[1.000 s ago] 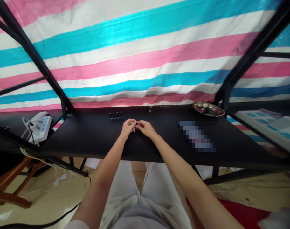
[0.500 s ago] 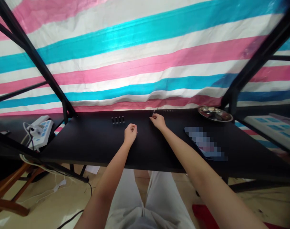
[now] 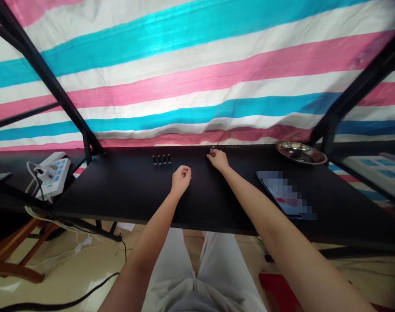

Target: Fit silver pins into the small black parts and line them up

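Note:
My right hand (image 3: 218,160) reaches to the back of the black table (image 3: 132,190), its thumb and fingers pinched together. Just beyond its fingertips are tiny pale pieces (image 3: 212,148); I cannot tell whether the fingers hold one. My left hand (image 3: 181,179) hovers over the middle of the table with its fingers curled in, and whatever may be inside is hidden. Left of it, several short black cylinders with pale ends (image 3: 161,160) stand in a row. More tiny pale pieces (image 3: 233,147) lie in a line along the back edge, right of my right hand.
A shiny metal dish (image 3: 301,152) sits at the back right. In front of it lies a flat blue item (image 3: 283,195), its surface pixelated. White power strips (image 3: 56,177) with cables are at the left, beyond a black metal frame (image 3: 59,97). Behind hangs a striped sheet (image 3: 197,86).
The view has tilted and shifted slightly. My right hand stays at the back edge with its fingers pinched, and my left hand remains curled in nearly the same place.

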A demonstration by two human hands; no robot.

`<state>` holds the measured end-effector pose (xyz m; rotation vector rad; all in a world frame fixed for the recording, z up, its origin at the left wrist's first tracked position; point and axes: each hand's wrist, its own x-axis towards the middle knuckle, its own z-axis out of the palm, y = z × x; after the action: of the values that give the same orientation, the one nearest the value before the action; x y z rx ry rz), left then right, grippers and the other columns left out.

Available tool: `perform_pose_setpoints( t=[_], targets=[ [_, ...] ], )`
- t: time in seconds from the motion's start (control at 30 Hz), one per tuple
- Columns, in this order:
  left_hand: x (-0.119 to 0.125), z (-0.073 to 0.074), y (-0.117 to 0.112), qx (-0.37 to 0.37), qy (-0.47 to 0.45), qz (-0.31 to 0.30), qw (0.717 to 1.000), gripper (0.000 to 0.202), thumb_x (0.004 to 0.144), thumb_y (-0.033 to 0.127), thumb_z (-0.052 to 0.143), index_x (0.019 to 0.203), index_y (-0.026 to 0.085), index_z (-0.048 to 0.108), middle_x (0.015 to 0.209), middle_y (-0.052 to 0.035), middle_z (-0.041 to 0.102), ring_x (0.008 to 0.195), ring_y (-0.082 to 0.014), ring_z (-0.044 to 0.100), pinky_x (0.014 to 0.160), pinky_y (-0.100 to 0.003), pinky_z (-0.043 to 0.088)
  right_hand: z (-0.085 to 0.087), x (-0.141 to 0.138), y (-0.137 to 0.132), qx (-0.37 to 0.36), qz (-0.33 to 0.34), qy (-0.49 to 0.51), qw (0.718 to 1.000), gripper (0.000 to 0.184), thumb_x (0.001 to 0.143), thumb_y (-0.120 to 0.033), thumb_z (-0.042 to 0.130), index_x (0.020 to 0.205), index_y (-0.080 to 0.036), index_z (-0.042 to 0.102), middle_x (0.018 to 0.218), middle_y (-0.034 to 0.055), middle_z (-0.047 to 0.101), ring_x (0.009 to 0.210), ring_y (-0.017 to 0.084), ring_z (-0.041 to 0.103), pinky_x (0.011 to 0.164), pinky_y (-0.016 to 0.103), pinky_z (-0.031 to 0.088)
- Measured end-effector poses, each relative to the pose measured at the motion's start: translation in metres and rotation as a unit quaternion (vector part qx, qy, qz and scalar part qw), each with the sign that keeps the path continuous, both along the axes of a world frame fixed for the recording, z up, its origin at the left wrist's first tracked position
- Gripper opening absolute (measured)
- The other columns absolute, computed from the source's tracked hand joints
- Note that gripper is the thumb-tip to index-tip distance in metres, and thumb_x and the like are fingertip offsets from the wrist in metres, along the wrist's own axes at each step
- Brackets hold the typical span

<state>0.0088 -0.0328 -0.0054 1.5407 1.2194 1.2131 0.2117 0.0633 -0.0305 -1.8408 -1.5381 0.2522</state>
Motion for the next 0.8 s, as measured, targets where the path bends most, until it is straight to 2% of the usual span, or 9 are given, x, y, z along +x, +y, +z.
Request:
perform_pose_setpoints(
  t=[0.33,0.5,0.67,0.8],
  targets=[
    [-0.0011,0.0022,-0.0022,-0.009,-0.002,-0.003,1.000,0.008,0.076,0.023,0.048,0.079,0.016,0.052,0.055,0.0046,0.051,0.037,-0.0049,0.043,0.040,-0.017,0.034,-0.0024,0.0050,0.0053,-0.030,-0.013,0.007,0.999,0.010,0.067,-0.012,0.060,0.075,-0.014,0.065,0.073,0.0090,0.065,0.073,0.019,0.061,0.072,0.031,0.045],
    [-0.0011,0.0000,-0.0009,-0.008,-0.004,-0.002,1.000,0.008,0.076,0.022,0.048,0.079,0.016,0.052,0.055,0.0048,0.051,0.037,-0.0050,0.044,0.040,-0.017,0.034,0.0008,0.0046,0.0013,-0.036,-0.048,0.029,0.998,0.010,0.068,-0.016,0.061,0.074,-0.012,0.068,0.076,0.0125,0.067,0.076,0.022,0.062,0.072,0.032,0.046],
    [-0.0011,0.0016,-0.0016,-0.014,-0.005,0.000,1.000,0.008,0.076,0.022,0.048,0.079,0.016,0.052,0.054,0.0049,0.051,0.038,-0.0053,0.044,0.042,-0.017,0.035,0.0001,0.0041,0.0013,-0.021,-0.073,0.060,0.995,0.008,0.065,-0.021,0.065,0.067,-0.014,0.068,0.065,0.0104,0.065,0.069,0.022,0.063,0.068,0.033,0.047],
    [-0.0016,0.0011,-0.0013,-0.012,0.007,0.003,1.000,0.009,0.077,0.023,0.047,0.080,0.017,0.053,0.055,0.0045,0.052,0.040,-0.0061,0.044,0.045,-0.018,0.036,-0.0028,0.0061,0.0052,-0.021,-0.067,0.074,0.995,0.006,0.062,-0.021,0.065,0.063,-0.015,0.065,0.060,0.0086,0.063,0.065,0.022,0.062,0.064,0.033,0.047]
  ],
)
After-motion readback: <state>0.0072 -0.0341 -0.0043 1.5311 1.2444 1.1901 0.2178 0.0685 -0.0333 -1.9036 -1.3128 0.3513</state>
